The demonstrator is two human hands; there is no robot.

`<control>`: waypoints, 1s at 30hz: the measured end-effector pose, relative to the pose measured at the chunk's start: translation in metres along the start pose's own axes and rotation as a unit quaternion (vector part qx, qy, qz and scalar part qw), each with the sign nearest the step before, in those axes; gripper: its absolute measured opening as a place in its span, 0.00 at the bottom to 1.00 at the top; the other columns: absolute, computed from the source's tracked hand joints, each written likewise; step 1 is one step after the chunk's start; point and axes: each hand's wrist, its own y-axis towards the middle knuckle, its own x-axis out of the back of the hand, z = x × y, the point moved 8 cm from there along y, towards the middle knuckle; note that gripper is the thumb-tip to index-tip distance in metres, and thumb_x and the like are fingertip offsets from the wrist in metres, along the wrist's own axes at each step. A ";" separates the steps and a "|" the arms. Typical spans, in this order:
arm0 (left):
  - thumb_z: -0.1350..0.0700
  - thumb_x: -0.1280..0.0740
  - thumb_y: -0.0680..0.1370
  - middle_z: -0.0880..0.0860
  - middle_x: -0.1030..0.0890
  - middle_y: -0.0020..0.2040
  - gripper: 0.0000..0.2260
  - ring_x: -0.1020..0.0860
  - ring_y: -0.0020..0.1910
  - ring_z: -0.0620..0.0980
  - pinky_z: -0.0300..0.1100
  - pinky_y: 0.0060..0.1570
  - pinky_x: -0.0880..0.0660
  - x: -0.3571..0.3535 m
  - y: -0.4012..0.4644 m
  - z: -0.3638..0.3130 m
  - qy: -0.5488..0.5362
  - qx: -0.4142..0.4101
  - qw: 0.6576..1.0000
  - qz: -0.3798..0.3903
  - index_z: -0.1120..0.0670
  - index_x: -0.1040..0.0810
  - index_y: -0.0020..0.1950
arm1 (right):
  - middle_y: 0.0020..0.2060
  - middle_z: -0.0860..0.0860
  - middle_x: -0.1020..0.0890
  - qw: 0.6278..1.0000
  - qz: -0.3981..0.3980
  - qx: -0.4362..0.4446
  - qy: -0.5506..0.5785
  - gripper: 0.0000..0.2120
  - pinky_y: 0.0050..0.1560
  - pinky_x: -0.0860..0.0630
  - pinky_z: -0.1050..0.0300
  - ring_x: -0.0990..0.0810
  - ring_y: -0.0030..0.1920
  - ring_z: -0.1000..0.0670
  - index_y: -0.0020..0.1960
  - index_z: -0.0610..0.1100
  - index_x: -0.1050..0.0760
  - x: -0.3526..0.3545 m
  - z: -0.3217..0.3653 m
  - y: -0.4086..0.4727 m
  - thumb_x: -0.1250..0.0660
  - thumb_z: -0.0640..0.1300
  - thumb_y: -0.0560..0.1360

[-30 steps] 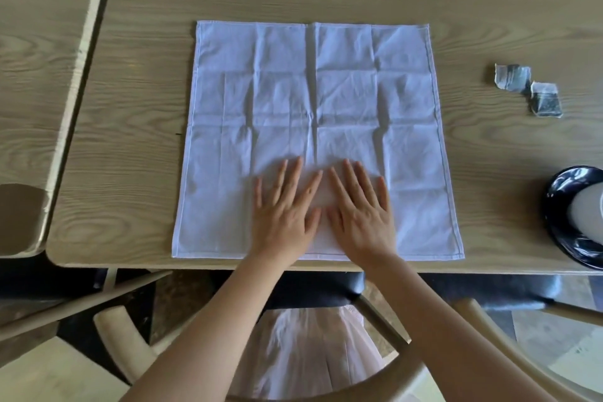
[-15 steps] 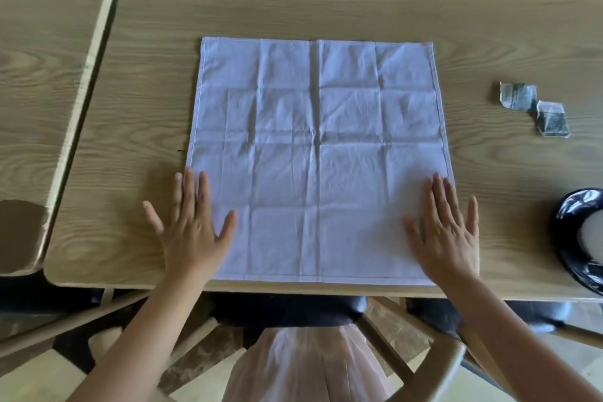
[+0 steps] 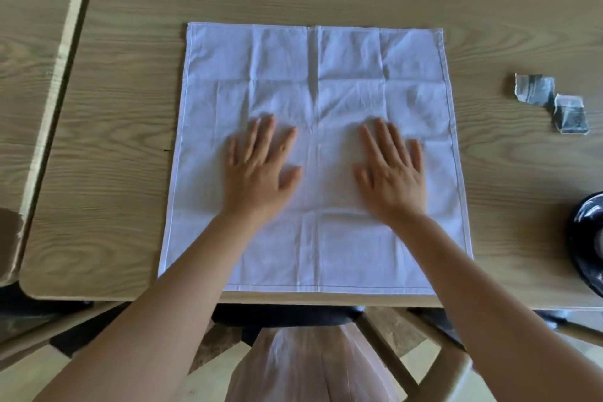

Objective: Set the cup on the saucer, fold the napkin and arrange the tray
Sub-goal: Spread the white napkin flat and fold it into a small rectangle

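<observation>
Under our spread fingers (image 3: 261,137) the napkin (image 3: 313,153) lay flat, both hands (image 3: 261,170) open and gripping nothing; soft, light, creased cloth, we judged, best pinched at the corners beyond our fingertips.

One napkin (image 3: 313,153), two hands, left (image 3: 261,170) and right (image 3: 391,173), two foil packets (image 3: 535,88), two tables (image 3: 130,108), one dark saucer (image 3: 584,238)

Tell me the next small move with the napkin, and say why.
Probably grip the napkin's near edge and fold it away over the far half. It lies open and flat on the table, and the left hand and right hand rest palm-down on it, gripping nothing.
</observation>
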 end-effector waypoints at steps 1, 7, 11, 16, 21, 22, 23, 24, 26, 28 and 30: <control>0.41 0.45 0.74 0.56 0.40 0.75 0.27 0.42 0.74 0.56 0.60 0.70 0.45 0.001 -0.002 0.014 0.004 0.021 1.000 0.000 0.46 0.38 0.73 | 0.75 0.47 0.42 1.000 -0.004 -0.020 -0.003 0.31 0.73 0.51 0.45 0.46 0.75 0.48 0.75 0.48 0.45 0.003 -0.016 -0.001 0.51 0.56 0.73; 0.40 0.50 0.74 0.56 0.41 0.76 0.30 0.42 0.74 0.54 0.58 0.70 0.48 0.018 -0.009 0.088 0.024 0.122 0.992 -0.010 0.49 0.40 0.74 | 0.75 0.46 0.43 0.997 -0.003 -0.068 -0.038 0.34 0.73 0.54 0.47 0.47 0.75 0.50 0.75 0.42 0.48 0.019 -0.075 -0.007 0.54 0.57 0.74; 0.40 0.52 0.74 0.56 0.43 0.76 0.32 0.44 0.75 0.52 0.64 0.69 0.55 0.023 -0.003 0.094 0.006 0.151 0.988 -0.023 0.53 0.44 0.75 | 0.75 0.46 0.45 0.997 -0.015 -0.063 -0.042 0.33 0.73 0.58 0.44 0.50 0.75 0.50 0.75 0.41 0.49 0.025 -0.063 0.000 0.56 0.58 0.74; 0.46 0.49 0.77 0.55 0.44 0.76 0.25 0.46 0.75 0.51 0.66 0.67 0.54 0.017 0.056 0.016 0.006 -0.028 0.998 -0.047 0.48 0.45 0.75 | 0.75 0.46 0.45 0.998 -0.038 0.052 -0.011 0.29 0.72 0.60 0.43 0.51 0.75 0.49 0.75 0.43 0.49 0.021 0.024 0.056 0.51 0.53 0.78; 0.48 0.45 0.78 0.53 0.46 0.77 0.25 0.47 0.75 0.50 0.65 0.68 0.52 -0.009 0.112 -0.010 0.022 -0.051 0.998 0.021 0.46 0.45 0.75 | 0.76 0.49 0.46 0.998 0.010 0.058 0.001 0.27 0.72 0.58 0.42 0.51 0.76 0.50 0.75 0.48 0.50 -0.008 0.051 0.102 0.48 0.51 0.79; 0.47 0.45 0.78 0.52 0.47 0.77 0.25 0.48 0.76 0.50 0.65 0.68 0.52 -0.010 0.120 -0.006 0.019 -0.051 0.998 0.026 0.46 0.45 0.75 | 0.76 0.49 0.46 0.999 0.007 0.054 0.001 0.27 0.72 0.57 0.41 0.51 0.76 0.50 0.75 0.50 0.49 -0.008 0.046 0.110 0.48 0.53 0.79; 0.45 0.43 0.77 0.52 0.47 0.77 0.26 0.49 0.76 0.50 0.65 0.68 0.52 -0.010 0.127 0.000 0.011 -0.051 0.998 0.029 0.45 0.45 0.75 | 0.76 0.49 0.46 0.999 0.005 0.054 -0.001 0.27 0.72 0.56 0.41 0.50 0.76 0.50 0.75 0.51 0.49 -0.006 0.040 0.118 0.48 0.54 0.78; 0.43 0.43 0.77 0.51 0.48 0.77 0.27 0.50 0.76 0.50 0.66 0.68 0.53 -0.009 0.134 0.007 0.003 -0.050 0.998 0.030 0.44 0.45 0.74 | 0.76 0.49 0.47 0.998 0.005 0.055 -0.005 0.27 0.72 0.56 0.40 0.51 0.76 0.50 0.75 0.53 0.49 -0.004 0.032 0.126 0.48 0.56 0.77; 0.39 0.43 0.75 0.49 0.50 0.78 0.29 0.53 0.76 0.51 0.66 0.68 0.54 -0.008 0.146 0.022 0.000 -0.043 0.998 0.039 0.42 0.47 0.74 | 0.76 0.50 0.47 0.998 0.010 0.054 -0.018 0.28 0.72 0.56 0.39 0.51 0.76 0.50 0.74 0.55 0.49 0.000 0.015 0.140 0.48 0.59 0.76; 0.35 0.45 0.74 0.49 0.52 0.78 0.30 0.54 0.76 0.53 0.68 0.67 0.56 -0.007 0.154 0.038 0.014 -0.033 0.998 0.044 0.40 0.49 0.74 | 0.76 0.51 0.48 0.999 0.013 0.037 -0.029 0.29 0.71 0.57 0.37 0.52 0.76 0.50 0.74 0.58 0.50 0.003 -0.006 0.151 0.49 0.62 0.74; 0.32 0.48 0.72 0.49 0.51 0.78 0.32 0.54 0.76 0.54 0.68 0.67 0.55 -0.004 0.159 0.053 0.022 -0.025 0.999 0.040 0.39 0.49 0.74 | 0.76 0.52 0.49 0.999 0.012 0.014 -0.036 0.30 0.71 0.57 0.36 0.53 0.76 0.50 0.73 0.60 0.50 0.007 -0.026 0.159 0.50 0.65 0.73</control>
